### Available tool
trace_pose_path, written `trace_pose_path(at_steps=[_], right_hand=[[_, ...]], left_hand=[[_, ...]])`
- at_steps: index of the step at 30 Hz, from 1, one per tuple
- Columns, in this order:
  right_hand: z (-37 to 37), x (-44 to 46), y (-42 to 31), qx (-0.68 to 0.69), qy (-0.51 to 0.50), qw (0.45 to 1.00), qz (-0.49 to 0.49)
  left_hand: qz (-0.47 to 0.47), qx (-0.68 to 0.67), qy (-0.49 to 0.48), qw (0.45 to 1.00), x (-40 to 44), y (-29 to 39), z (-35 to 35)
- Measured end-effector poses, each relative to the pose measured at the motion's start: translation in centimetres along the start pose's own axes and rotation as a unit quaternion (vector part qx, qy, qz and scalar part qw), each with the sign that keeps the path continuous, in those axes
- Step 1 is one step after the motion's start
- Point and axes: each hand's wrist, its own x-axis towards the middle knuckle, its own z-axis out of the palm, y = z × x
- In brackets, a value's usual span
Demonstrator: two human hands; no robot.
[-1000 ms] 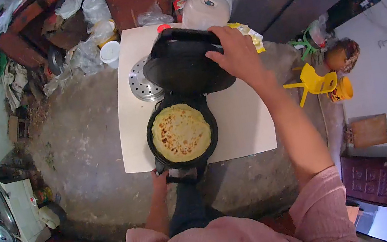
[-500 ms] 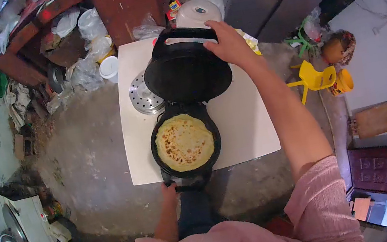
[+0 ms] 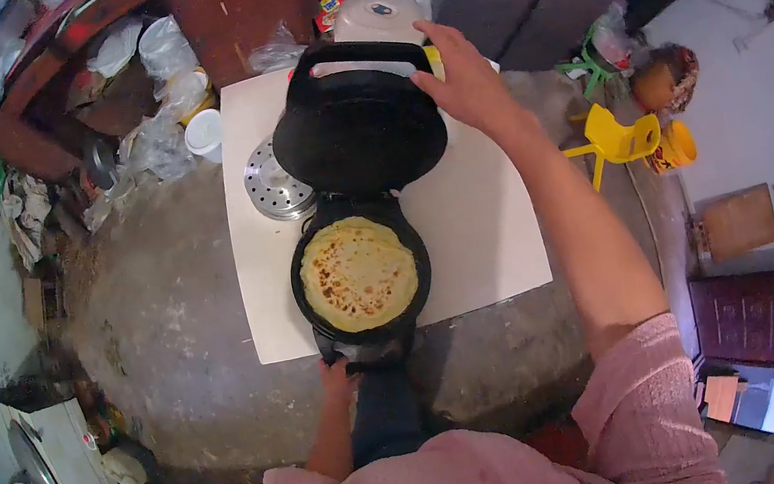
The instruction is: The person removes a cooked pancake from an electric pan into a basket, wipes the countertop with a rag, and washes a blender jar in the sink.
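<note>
R hand (image 3: 465, 80) grips lid (image 3: 358, 137) off-ctr; L hand (image 3: 337, 380) at front handle (image 3: 371, 363), can't tell if grasping. If R slips, lid could drop & squash flatbread (image 3: 359, 274).

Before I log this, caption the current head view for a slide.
Right hand on the raised lid, left hand at the near side of the open pan, brown-spotted flatbread inside.
</note>
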Motion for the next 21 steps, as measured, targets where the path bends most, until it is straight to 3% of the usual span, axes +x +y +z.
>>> trace_pose_path(at_steps=[2, 4, 7, 10, 12, 13, 15, 16, 17, 18, 19, 21], right_hand=[[-2.1, -2.2, -0.5, 0.013, 0.016, 1.000, 0.020], [-4.5, -5.9, -0.9, 0.044, 0.003, 0.996, 0.077], [-7.8, -14.9, -2.1, 0.090, -0.006, 0.980, 0.177], [-9.1, -29.8, -1.7, 0.079, -0.037, 0.953, 0.290], [-9.8, -41.5, -2.6, 0.067, -0.080, 0.903, 0.417], [-11.1, -45.9, -4.9, 0.048, -0.052, 0.899, 0.432], [-12.5, -54.9, -9.7, 0.066, 0.035, 0.876, 0.476], [-11.1, -63.1, -9.7, 0.044, 0.058, 0.895, 0.441], [-11.6, -68.3, -12.4, 0.046, 0.040, 0.870, 0.490], [-11.8, -71.3, -15.1, 0.048, 0.023, 0.840, 0.540], [-9.0, -71.8, -16.0, 0.064, 0.008, 0.812, 0.580], [-4.2, -71.4, -19.6, 0.083, 0.007, 0.728, 0.681]], left_hand=[[0.000, 0.012, -0.008, 1.000, -0.4, 0.3, -0.2], [-0.133, -0.095, 0.046, 0.985, -3.5, 7.2, 2.5], [-0.175, -0.120, 0.095, 0.973, -1.2, 4.5, 0.7], [-0.124, -0.175, 0.296, 0.931, -3.2, 3.3, -0.1], [0.003, 0.118, 0.188, 0.975, -4.2, 2.7, -1.8], [0.068, 0.262, 0.129, 0.954, -4.3, 2.4, -2.9], [0.187, 0.530, 0.004, 0.827, -4.5, 1.6, -4.6], [0.189, 0.495, -0.009, 0.848, -4.4, 1.4, -4.2], [0.191, 0.459, -0.022, 0.867, -4.3, 1.2, -3.9], [0.133, 0.247, 0.014, 0.960, -3.5, 0.4, -1.5], [0.068, 0.020, 0.040, 0.997, 0.3, 1.6, 0.4], [0.089, 0.238, -0.001, 0.967, 10.3, 4.0, 1.3]])
